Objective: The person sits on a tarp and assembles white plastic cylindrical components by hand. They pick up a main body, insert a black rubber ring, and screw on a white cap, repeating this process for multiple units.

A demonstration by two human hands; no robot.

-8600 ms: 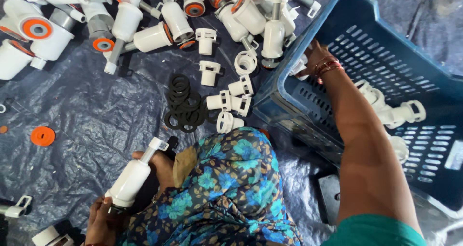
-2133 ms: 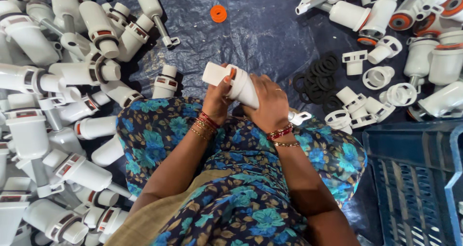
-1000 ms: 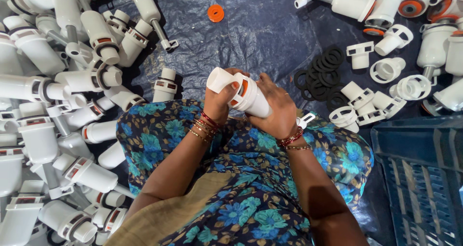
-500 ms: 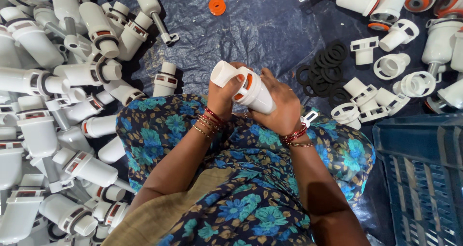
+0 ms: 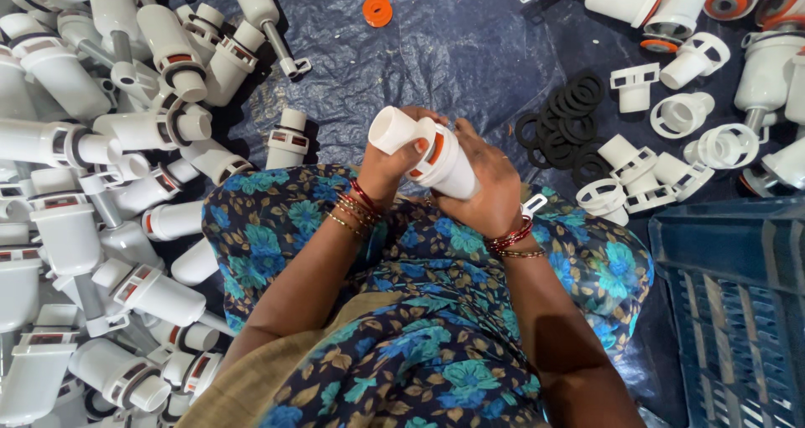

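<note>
Basically both hands wrapped tight around white plastic valve body [image 5: 432, 155] over lap: left hand [image 5: 392, 161] at open end, right hand [image 5: 486, 185] on lower barrel. Black rubber rings [image 5: 563, 128] just right of grip, blue crate [image 5: 738, 302] further right.

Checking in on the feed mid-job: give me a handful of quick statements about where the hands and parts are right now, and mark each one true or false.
1. Both hands hold one white plastic cylinder above the lap. True: the left hand grips near its open end, the right hand wraps its body.
2. The black rubber rings lie inside the blue crate. False: they lie on the dark tarp, above the crate in the view.
3. A loose orange disc lies on the tarp. True.
4. The pile of white assemblies is on the person's right. False: it is on the left.
5. The wrists are bare. False: both wear bangles.
</note>
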